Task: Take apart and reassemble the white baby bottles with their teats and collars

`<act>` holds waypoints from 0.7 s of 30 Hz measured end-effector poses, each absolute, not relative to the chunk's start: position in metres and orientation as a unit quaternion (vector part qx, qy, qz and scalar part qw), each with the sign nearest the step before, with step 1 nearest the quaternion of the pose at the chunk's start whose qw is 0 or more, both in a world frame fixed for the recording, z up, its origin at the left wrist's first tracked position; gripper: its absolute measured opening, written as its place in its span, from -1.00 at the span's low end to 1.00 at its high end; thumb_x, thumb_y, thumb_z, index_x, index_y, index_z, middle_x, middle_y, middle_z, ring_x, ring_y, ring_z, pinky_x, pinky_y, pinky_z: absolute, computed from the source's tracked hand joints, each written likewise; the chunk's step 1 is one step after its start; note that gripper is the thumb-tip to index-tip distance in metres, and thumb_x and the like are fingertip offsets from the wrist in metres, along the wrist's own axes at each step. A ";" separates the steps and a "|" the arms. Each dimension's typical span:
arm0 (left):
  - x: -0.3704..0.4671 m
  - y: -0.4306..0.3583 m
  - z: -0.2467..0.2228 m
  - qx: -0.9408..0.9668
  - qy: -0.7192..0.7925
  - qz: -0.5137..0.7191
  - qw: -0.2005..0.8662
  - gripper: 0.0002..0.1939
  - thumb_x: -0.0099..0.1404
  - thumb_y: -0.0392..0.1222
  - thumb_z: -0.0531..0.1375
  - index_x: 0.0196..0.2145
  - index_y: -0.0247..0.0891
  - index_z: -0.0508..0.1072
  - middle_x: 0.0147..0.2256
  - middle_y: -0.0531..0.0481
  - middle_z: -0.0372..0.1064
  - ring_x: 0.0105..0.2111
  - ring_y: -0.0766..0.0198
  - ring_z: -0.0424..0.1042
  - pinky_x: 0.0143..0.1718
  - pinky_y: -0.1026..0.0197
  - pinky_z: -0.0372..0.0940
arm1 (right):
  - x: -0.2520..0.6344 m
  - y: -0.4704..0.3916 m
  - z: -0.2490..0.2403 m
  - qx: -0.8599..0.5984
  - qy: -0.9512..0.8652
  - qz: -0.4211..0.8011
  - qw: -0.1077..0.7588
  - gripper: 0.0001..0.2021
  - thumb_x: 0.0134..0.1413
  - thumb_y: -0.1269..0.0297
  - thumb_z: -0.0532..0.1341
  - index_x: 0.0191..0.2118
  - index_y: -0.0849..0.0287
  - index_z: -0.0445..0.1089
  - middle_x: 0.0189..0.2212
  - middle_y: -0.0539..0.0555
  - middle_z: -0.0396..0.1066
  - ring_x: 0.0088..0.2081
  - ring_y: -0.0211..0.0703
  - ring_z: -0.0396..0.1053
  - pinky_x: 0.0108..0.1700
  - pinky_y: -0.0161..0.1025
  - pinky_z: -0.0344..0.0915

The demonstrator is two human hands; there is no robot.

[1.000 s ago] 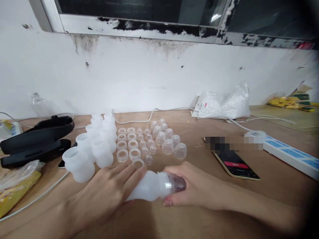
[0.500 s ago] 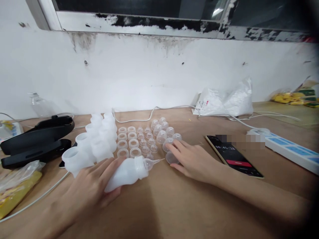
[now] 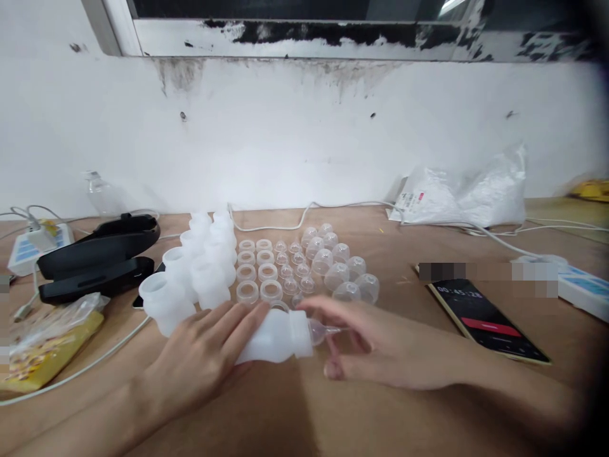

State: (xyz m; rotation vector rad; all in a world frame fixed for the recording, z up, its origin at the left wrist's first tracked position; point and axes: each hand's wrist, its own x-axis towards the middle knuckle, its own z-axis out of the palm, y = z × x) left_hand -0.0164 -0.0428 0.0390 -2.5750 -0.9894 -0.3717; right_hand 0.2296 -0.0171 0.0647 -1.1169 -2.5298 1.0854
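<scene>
My left hand (image 3: 209, 346) is wrapped round a frosted white bottle (image 3: 276, 336) that lies on its side, its neck pointing right. A clear teat with a long thin tip (image 3: 318, 331) sticks out of the bottle's collar. Around that tip my right hand (image 3: 361, 343) curves with its fingers apart, holding nothing. Behind the hands stand rows of white bottles (image 3: 164, 301), clear rings (image 3: 247, 291), small clear teats (image 3: 290, 285) and clear domed caps (image 3: 337, 276).
A phone with a timer (image 3: 485, 311) lies at the right, near a power strip (image 3: 585, 289). White plastic bags (image 3: 490, 190) rest by the wall. Black cases (image 3: 99, 254), a yellow packet (image 3: 57, 355) and cables are at the left.
My right hand has left the domed caps and moved to the teat's tip. The held bottle now lies more level. The view has shifted, moving the scene rightward.
</scene>
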 end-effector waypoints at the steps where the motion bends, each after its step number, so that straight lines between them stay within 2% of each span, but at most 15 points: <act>1: -0.014 -0.044 0.040 -0.912 -0.345 -0.122 0.185 -0.56 0.27 -0.16 -0.02 0.07 -0.37 0.06 -0.14 -0.17 0.35 -0.22 0.12 0.38 -0.34 0.15 0.36 | 0.223 -0.018 0.063 -0.360 -0.812 0.455 0.066 -0.59 0.04 0.02 0.04 -0.06 0.19 0.14 -0.33 0.07 0.36 -0.50 -0.34 0.31 -0.54 -0.41 0.21; 4: -0.010 -0.046 0.041 -0.913 -0.361 -0.085 0.167 -0.54 0.23 -0.26 0.02 0.08 -0.35 0.05 -0.14 -0.15 0.35 -0.21 0.11 0.38 -0.33 0.12 0.36 | 0.208 -0.016 0.052 -0.369 -0.701 0.608 0.059 -0.60 0.09 -0.03 -0.06 -0.20 0.25 0.16 -0.49 0.02 0.34 -0.70 -0.47 0.17 -0.72 -0.49 0.04; 8: -0.008 -0.049 0.046 -0.918 -0.381 -0.076 0.078 -0.47 0.18 -0.21 0.08 0.09 -0.30 0.02 -0.08 -0.14 0.30 -0.17 0.14 0.37 -0.29 0.18 0.34 | 0.206 -0.013 0.045 -0.380 -0.702 0.601 0.052 -0.60 0.05 -0.05 -0.01 -0.27 0.26 0.18 -0.59 -0.04 0.27 -0.73 -0.47 0.11 -0.77 -0.51 0.04; 10: -0.007 -0.051 0.051 -0.915 -0.397 -0.070 -0.003 -0.48 0.17 -0.19 0.10 0.07 -0.20 0.05 -0.07 -0.05 0.30 -0.18 0.20 0.37 -0.27 0.22 0.33 | 0.210 -0.015 0.046 -0.365 -0.769 0.522 0.057 -0.62 0.05 0.00 0.02 -0.19 0.25 0.20 -0.55 -0.01 0.30 -0.67 -0.41 0.19 -0.70 -0.46 0.15; 12: -0.007 -0.053 0.056 -0.905 -0.410 -0.068 -0.092 -0.52 0.15 -0.13 0.13 0.02 -0.11 0.08 -0.11 0.06 0.33 -0.23 0.26 0.40 -0.30 0.26 0.32 | 0.217 -0.019 0.048 -0.340 -0.858 0.374 0.094 -0.66 0.05 0.10 0.07 -0.10 0.18 0.20 -0.37 0.07 0.34 -0.48 -0.30 0.32 -0.51 -0.37 0.28; 14: -0.006 -0.054 0.059 -0.896 -0.414 -0.068 -0.146 -0.55 0.13 -0.09 0.14 -0.03 -0.10 0.10 -0.20 0.11 0.38 -0.32 0.28 0.42 -0.38 0.29 0.32 | 0.222 -0.024 0.048 -0.318 -0.904 0.256 0.128 -0.62 -0.01 0.15 0.15 -0.04 0.11 0.19 -0.18 0.12 0.30 -0.26 -0.17 0.34 -0.32 -0.27 0.31; 15: -0.005 -0.054 0.059 -0.897 -0.412 -0.068 -0.149 -0.56 0.13 -0.08 0.14 -0.05 -0.13 0.11 -0.24 0.10 0.39 -0.36 0.27 0.42 -0.41 0.29 0.31 | 0.224 -0.025 0.047 -0.317 -0.906 0.245 0.138 -0.56 -0.05 0.13 0.18 -0.01 0.10 0.17 -0.13 0.13 0.28 -0.20 -0.13 0.32 -0.29 -0.25 0.30; 17: -0.004 -0.053 0.057 -0.908 -0.398 -0.067 -0.111 -0.60 0.13 -0.12 0.12 -0.09 -0.20 0.13 -0.28 0.04 0.40 -0.38 0.23 0.42 -0.44 0.26 0.30 | 0.226 -0.027 0.047 -0.339 -0.874 0.316 0.148 -0.45 -0.06 0.06 0.17 0.06 0.13 0.08 -0.17 0.14 0.30 -0.20 -0.12 0.33 -0.32 -0.27 0.31; 19: -0.003 -0.052 0.051 -0.923 -0.377 -0.073 -0.038 -0.62 0.15 -0.17 0.07 -0.07 -0.25 0.12 -0.23 -0.05 0.38 -0.32 0.17 0.41 -0.39 0.21 0.29 | 0.227 -0.026 0.047 -0.366 -0.806 0.447 0.131 -0.49 0.08 0.01 -0.02 0.08 0.22 0.05 -0.32 0.14 0.36 -0.33 -0.19 0.37 -0.46 -0.34 0.31; 21: -0.002 -0.051 0.046 -0.928 -0.364 -0.076 0.024 -0.59 0.17 -0.19 0.04 -0.02 -0.26 0.08 -0.16 -0.12 0.33 -0.23 0.10 0.38 -0.33 0.14 0.29 | 0.226 -0.024 0.048 -0.367 -0.749 0.544 0.094 -0.55 0.18 0.06 -0.18 0.02 0.27 0.12 -0.46 0.10 0.37 -0.46 -0.26 0.38 -0.58 -0.41 0.25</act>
